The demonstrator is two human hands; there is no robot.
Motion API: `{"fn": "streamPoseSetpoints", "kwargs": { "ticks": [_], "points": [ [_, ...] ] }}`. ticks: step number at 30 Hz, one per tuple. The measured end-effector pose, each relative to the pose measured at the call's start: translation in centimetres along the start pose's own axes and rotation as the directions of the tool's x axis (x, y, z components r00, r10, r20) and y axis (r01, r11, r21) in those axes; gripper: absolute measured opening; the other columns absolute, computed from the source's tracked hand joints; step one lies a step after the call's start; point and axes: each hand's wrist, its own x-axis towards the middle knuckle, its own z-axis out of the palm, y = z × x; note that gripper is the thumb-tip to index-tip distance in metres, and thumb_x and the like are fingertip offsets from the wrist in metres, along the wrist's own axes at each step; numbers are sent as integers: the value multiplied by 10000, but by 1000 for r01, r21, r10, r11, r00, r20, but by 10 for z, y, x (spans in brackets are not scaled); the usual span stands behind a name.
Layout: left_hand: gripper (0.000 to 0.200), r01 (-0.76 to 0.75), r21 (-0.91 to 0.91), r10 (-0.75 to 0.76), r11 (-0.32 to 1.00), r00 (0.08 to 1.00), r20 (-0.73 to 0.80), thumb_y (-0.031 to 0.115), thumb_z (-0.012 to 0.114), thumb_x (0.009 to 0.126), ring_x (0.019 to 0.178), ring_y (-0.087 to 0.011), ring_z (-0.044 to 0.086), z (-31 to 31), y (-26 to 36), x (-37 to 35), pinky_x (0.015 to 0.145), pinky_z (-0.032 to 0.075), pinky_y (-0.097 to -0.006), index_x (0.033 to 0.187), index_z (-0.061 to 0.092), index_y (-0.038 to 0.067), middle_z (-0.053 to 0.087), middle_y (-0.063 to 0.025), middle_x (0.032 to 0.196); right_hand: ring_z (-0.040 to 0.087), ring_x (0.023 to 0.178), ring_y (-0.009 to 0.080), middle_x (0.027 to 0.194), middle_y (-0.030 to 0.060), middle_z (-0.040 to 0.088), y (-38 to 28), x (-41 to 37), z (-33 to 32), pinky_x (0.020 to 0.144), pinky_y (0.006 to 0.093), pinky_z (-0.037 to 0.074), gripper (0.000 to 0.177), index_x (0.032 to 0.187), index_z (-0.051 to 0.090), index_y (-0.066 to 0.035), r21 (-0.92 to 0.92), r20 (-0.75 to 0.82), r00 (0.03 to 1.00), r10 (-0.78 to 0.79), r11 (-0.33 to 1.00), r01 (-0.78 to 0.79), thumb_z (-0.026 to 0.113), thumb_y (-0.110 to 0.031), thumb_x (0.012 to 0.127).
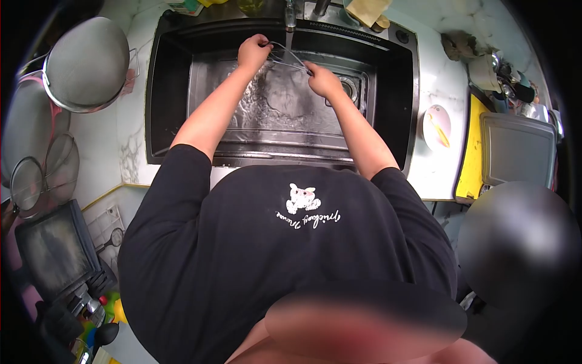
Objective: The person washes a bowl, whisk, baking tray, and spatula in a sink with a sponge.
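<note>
I judge the wet wire utensil (pixel 286 56), gripped by left hand (pixel 253 52) and right hand (pixel 323 79), could slip into the sink (pixel 170 91).

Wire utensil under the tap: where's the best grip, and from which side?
Probably at its two ends. The wire utensil is thin and long, lying crosswise under the tap, so pinching each end from the near side of the sink leaves its middle free in the water. The left hand and right hand hold it that way.
</note>
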Motion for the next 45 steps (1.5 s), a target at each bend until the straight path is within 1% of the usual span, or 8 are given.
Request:
{"fn": "streamPoseSetpoints", "kwargs": {
  "ticks": [22, 25, 28, 34, 41, 42, 44, 45],
  "points": [
    [221, -243, -119, 262, 963, 945, 193, 221, 578, 801, 738, -186, 608, 26, 29, -3, 673, 480, -292, 939, 628, 56, 598, -76, 781, 529, 1054, 320, 1153, 162, 549, 5, -11, 6, 853, 407, 442, 531, 1260, 400, -160, 81, -101, 993, 54, 996, -46, 429, -90, 734],
    [204, -169, -356, 278, 919, 918, 282, 188, 557, 796, 775, -185, 609, 21, 19, -1, 714, 479, -297, 935, 641, 65, 614, -84, 825, 542, 1017, 335, 1089, 167, 570, 10, -9, 8, 831, 420, 449, 503, 1239, 416, -160, 44, -122, 992, 42, 998, -37, 448, -104, 740],
    [230, 237, -514, 154, 825, 780, 607, 183, 524, 855, 879, -140, 590, 8, 11, 10, 800, 456, -272, 1004, 630, 44, 614, -60, 985, 551, 982, 349, 1045, 175, 574, 17, -2, 10, 819, 430, 452, 492, 1235, 420, -159, -60, -173, 984, -31, 998, 21, 460, -110, 748],
    [222, -210, -258, 330, 943, 684, 651, 110, 551, 768, 964, -202, 576, -12, 12, 25, 855, 438, -289, 953, 661, 56, 616, -85, 1027, 556, 969, 344, 1043, 170, 570, 13, 16, 14, 818, 425, 456, 463, 1218, 429, -131, -109, -213, 977, -17, 994, -6, 469, -115, 757],
    [326, -188, -204, 206, 961, 976, 68, 38, 533, 708, 1006, -202, 553, -15, 10, 23, 867, 435, -293, 1023, 617, 48, 578, -118, 1097, 558, 980, 326, 1071, 161, 568, -24, 48, 0, 809, 414, 463, 426, 1150, 457, -93, 2, -112, 984, -141, 990, 142, 543, -141, 735],
    [355, 71, -514, -32, 855, 996, 84, 40, 553, 736, 1002, -210, 550, -18, 21, 18, 846, 452, -331, 1091, 551, 63, 565, -117, 1090, 561, 964, 337, 1051, 168, 577, -34, 52, -4, 796, 422, 460, 431, 1135, 460, -80, 4, -99, 986, -135, 991, 136, 550, -134, 717],
    [470, 437, -873, -405, 214, 854, 328, 45, 593, 792, 994, -225, 544, -24, 38, 7, 805, 486, -406, 1226, 420, 94, 538, -116, 1075, 563, 948, 348, 1031, 176, 587, -43, 61, 3, 782, 430, 458, 436, 1120, 463, -68, 9, -81, 988, -133, 991, 134, 557, -127, 698],
    [429, 423, -881, -391, 213, 863, 320, 84, 619, 809, 934, -192, 553, -21, 33, 8, 751, 509, -461, 1190, 422, 89, 553, -86, 1003, 575, 914, 346, 989, 174, 597, -48, 69, 6, 761, 431, 465, 449, 1121, 459, -67, -22, -125, 976, -179, 984, 178, 567, -136, 691]
  ]
}}
